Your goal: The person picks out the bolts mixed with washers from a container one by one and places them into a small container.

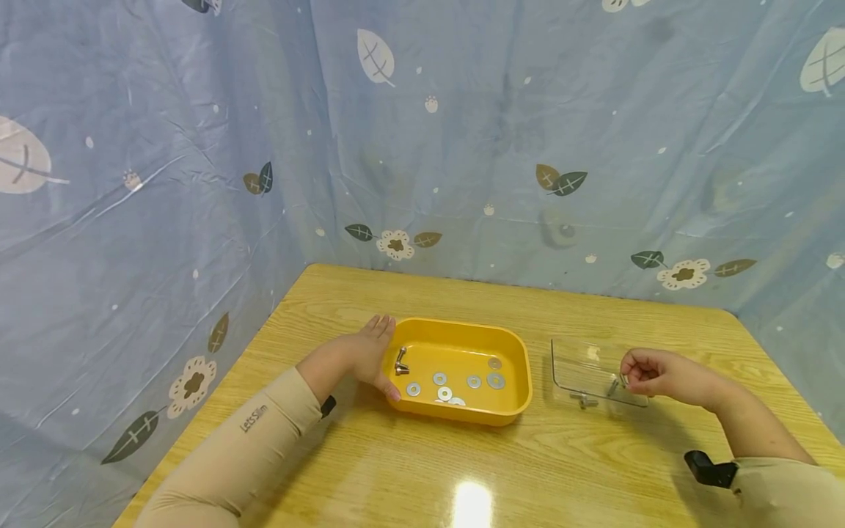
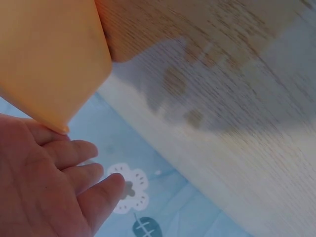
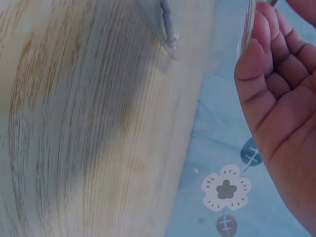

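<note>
My left hand (image 1: 370, 359) rests at the left end of a yellow tray (image 1: 462, 419), thumb along the near rim and fingers on the far side. In the left wrist view its fingers (image 2: 81, 175) spread loosely beside the tray wall (image 2: 54, 59). Inside the tray lie several flat washers (image 1: 496, 380) and metal bolts (image 1: 401, 369) at its left end. My right hand (image 1: 667, 378) pinches a small shiny metal piece (image 1: 623, 380) at the near right rim of a clear plastic box (image 1: 574, 359); fingers mostly hide the piece. Another bolt (image 1: 584, 400) shows through the box's near side.
Both containers stand on a light wood table (image 1: 396, 469), the box a short way right of the tray. A blue patterned curtain (image 1: 462, 147) hangs behind the table and along its left side. A bright reflection lies on the near tabletop.
</note>
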A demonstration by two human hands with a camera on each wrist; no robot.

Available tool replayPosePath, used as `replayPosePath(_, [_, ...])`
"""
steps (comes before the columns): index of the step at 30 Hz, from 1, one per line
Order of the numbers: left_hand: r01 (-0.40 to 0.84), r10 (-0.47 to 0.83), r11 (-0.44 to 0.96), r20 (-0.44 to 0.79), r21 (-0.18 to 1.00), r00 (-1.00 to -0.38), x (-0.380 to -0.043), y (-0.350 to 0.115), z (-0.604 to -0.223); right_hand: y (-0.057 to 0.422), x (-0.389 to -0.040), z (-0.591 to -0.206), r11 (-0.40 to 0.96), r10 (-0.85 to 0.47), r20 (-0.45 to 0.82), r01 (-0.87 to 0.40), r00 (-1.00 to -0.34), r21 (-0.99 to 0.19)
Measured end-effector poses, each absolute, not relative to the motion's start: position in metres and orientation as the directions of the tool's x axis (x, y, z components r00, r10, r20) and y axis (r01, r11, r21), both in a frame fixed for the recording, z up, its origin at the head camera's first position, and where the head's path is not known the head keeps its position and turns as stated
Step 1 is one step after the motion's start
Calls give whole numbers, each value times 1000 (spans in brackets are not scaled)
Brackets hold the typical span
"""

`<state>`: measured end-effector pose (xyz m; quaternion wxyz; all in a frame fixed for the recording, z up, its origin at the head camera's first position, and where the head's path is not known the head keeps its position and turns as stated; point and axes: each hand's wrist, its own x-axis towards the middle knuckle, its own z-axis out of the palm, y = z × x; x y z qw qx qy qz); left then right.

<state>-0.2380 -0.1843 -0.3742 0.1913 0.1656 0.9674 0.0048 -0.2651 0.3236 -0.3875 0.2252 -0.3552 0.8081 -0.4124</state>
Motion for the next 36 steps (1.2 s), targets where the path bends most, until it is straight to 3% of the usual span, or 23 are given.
replayPosePath(21, [318,326,944,-357,84,-875,-238,-186,-377,318,-274,-376,433,-732,-41,-418,-680,-798])
replayPosePath(36, [322,337,941,-347,103,-875,-237,-186,-375,264,-292,-337,391,-758,27,-488,-651,-780])
